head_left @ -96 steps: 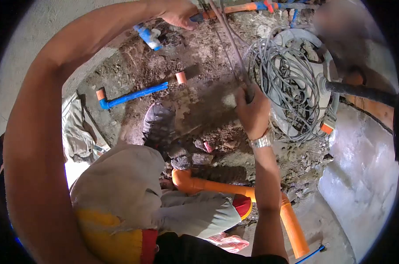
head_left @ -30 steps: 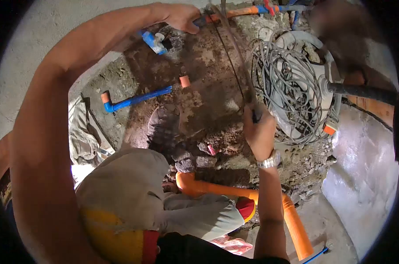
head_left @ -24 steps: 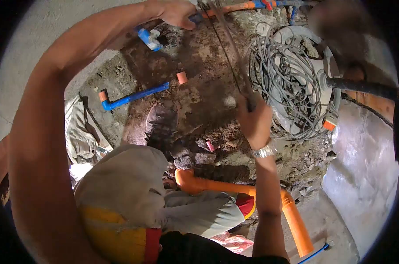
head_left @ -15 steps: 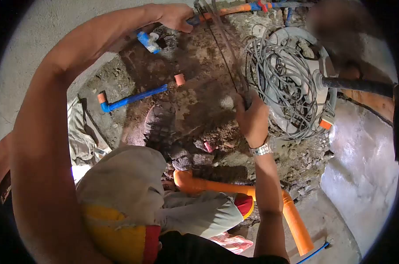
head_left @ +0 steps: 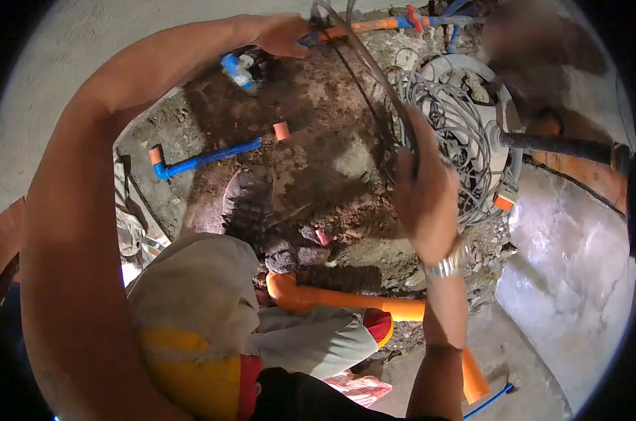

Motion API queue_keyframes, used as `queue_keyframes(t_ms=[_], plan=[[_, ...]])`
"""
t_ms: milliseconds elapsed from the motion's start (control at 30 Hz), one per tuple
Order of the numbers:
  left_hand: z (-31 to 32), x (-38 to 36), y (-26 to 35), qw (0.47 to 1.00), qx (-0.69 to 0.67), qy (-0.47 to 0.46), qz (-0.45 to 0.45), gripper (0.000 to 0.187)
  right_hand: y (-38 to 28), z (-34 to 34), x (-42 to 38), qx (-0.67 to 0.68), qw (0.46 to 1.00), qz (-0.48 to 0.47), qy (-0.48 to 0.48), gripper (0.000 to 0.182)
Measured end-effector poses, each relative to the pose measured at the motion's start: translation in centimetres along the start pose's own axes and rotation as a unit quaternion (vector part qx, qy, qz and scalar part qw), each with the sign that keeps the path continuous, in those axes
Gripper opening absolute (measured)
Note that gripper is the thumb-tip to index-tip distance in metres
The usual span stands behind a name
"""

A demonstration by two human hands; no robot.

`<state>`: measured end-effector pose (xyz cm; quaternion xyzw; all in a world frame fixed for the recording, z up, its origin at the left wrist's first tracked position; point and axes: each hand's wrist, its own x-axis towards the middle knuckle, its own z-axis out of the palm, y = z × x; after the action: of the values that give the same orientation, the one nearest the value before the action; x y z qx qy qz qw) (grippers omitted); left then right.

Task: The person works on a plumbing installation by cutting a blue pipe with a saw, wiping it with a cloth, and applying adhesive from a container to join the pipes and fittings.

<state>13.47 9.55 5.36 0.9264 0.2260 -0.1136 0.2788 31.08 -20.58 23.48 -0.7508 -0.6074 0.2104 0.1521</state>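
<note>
At the top, my left hand (head_left: 287,36) is closed around the near end of an orange and blue pipe (head_left: 371,27). My right hand (head_left: 427,196), wearing a metal watch, is wrapped around the handle of a hacksaw (head_left: 375,68); motion blurs the hand a little. The saw's dark curved frame runs up and left to the pipe, beside my left hand. Its blade is hard to make out, so contact with the pipe cannot be confirmed. A blue fitting (head_left: 237,71) lies just below my left forearm.
A blue pipe with an elbow (head_left: 209,157) and a short orange pipe piece (head_left: 281,131) lie on the dirt. A coil of grey cable (head_left: 458,140) sits at right. A thick orange pipe (head_left: 339,297) crosses near my knees. Rubble and a concrete slab (head_left: 563,259) border the dirt.
My right hand has moved slightly right and down with the hacksaw, and the saw has tilted. My left hand stays on the pipe. The view has shifted slightly.
</note>
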Motion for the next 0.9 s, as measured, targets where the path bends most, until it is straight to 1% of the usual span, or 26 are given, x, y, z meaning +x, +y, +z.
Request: queue_keyframes(t_ms=[33,67,133,167,200,233,267,300,333,367,400,467,533,567,600,633,667,700,767,800,833,867,900], plan=[[-0.4,0.0,0.2,0.999,-0.043,-0.007,0.009,0.038,0.0,0.2,0.5,-0.003,1.0,-0.002,0.01,0.051],[-0.8,0.4,0.3,0.999,-0.04,-0.005,0.013,0.038,0.0,0.5,0.9,-0.006,1.0,-0.005,0.02,0.051],[-0.2,0.6,-0.1,0.999,0.035,-0.018,0.0,0.038,-0.6,-1.4,0.5,0.03,0.995,0.076,-0.049,0.05],[0.0,0.6,-0.5,0.999,0.033,-0.016,-0.004,0.038,0.2,-0.6,0.5,0.039,0.999,0.01,-0.001,0.049],[0.5,0.6,-1.0,1.0,0.015,0.007,0.009,0.038,0.6,0.0,0.6,0.041,0.996,-0.056,0.047,0.047],[1.1,0.8,-1.0,0.999,-0.002,0.027,0.03,0.039,0.7,0.7,0.8,0.024,0.998,-0.04,0.038,0.047],[1.4,1.1,-1.0,0.999,-0.001,0.029,0.034,0.039,0.5,1.1,1.4,0.005,0.999,-0.025,0.034,0.046],[1.8,1.2,-0.8,0.997,0.053,0.048,0.036,0.039,0.3,1.6,2.1,-0.006,1.0,0.024,0.015,0.046],[1.6,1.7,-1.0,0.994,0.082,0.06,0.037,0.04,0.1,0.9,1.9,-0.009,0.999,0.028,0.02,0.046],[1.6,2.2,-1.2,0.991,0.11,0.071,0.038,0.041,-0.4,0.0,1.6,-0.014,0.999,0.045,-0.004,0.046],[1.1,1.5,-0.2,0.997,0.063,0.037,0.012,0.043,-0.6,-0.5,0.9,-0.017,0.997,0.063,-0.036,0.046],[1.3,0.5,-0.1,1.0,0.014,0.0,-0.02,0.045,-0.2,-0.9,0.4,0.002,0.999,-0.037,0.002,0.046],[1.5,0.9,-0.4,0.997,-0.071,0.016,-0.028,0.041,-1.2,-1.2,1.1,-0.031,0.996,0.067,-0.057,0.047],[2.0,1.4,-0.4,0.997,-0.071,0.015,-0.022,0.041,-1.0,-0.4,2.0,-0.036,0.996,0.058,-0.052,0.047],[2.9,2.1,-1.2,1.0,-0.017,0.015,-0.018,0.038,-0.4,-0.4,1.6,-0.041,0.996,0.062,-0.046,0.047],[3.3,2.4,-2.1,1.0,0.01,0.017,-0.019,0.036,0.2,-0.4,1.6,-0.03,0.999,0.006,-0.009,0.047],[3.8,2.8,-3.1,0.999,0.036,0.02,-0.02,0.035,-0.1,-1.6,1.3,-0.001,1.0,0.004,-0.018,0.047],[3.5,2.2,-3.2,0.99,0.101,0.057,0.085,0.034,-0.6,-2.8,1.1,0.029,0.999,0.003,-0.026,0.046],[3.1,0.9,-2.9,0.966,0.161,0.089,0.181,0.033,-1.3,-3.4,1.9,0.009,0.999,-0.003,-0.044,0.046],[0.2,-0.5,1.2,0.997,0.05,0.011,0.058,0.035,-1.4,-3.6,1.8,-0.014,0.998,0.001,-0.054,0.047],[-2.0,-1.0,3.4,0.994,-0.057,-0.06,-0.067,0.038,0.1,-2.4,2.5,-0.013,0.999,-0.041,-0.019,0.053],[-1.0,0.2,2.1,0.995,-0.053,-0.055,-0.061,0.038,0.0,-2.7,2.6,-0.018,0.999,-0.04,-0.012,0.053],[1.4,1.8,-0.8,0.999,0.036,-0.002,0.001,0.04,-0.2,-2.7,3.0,-0.024,0.998,-0.056,-0.002,0.056]])
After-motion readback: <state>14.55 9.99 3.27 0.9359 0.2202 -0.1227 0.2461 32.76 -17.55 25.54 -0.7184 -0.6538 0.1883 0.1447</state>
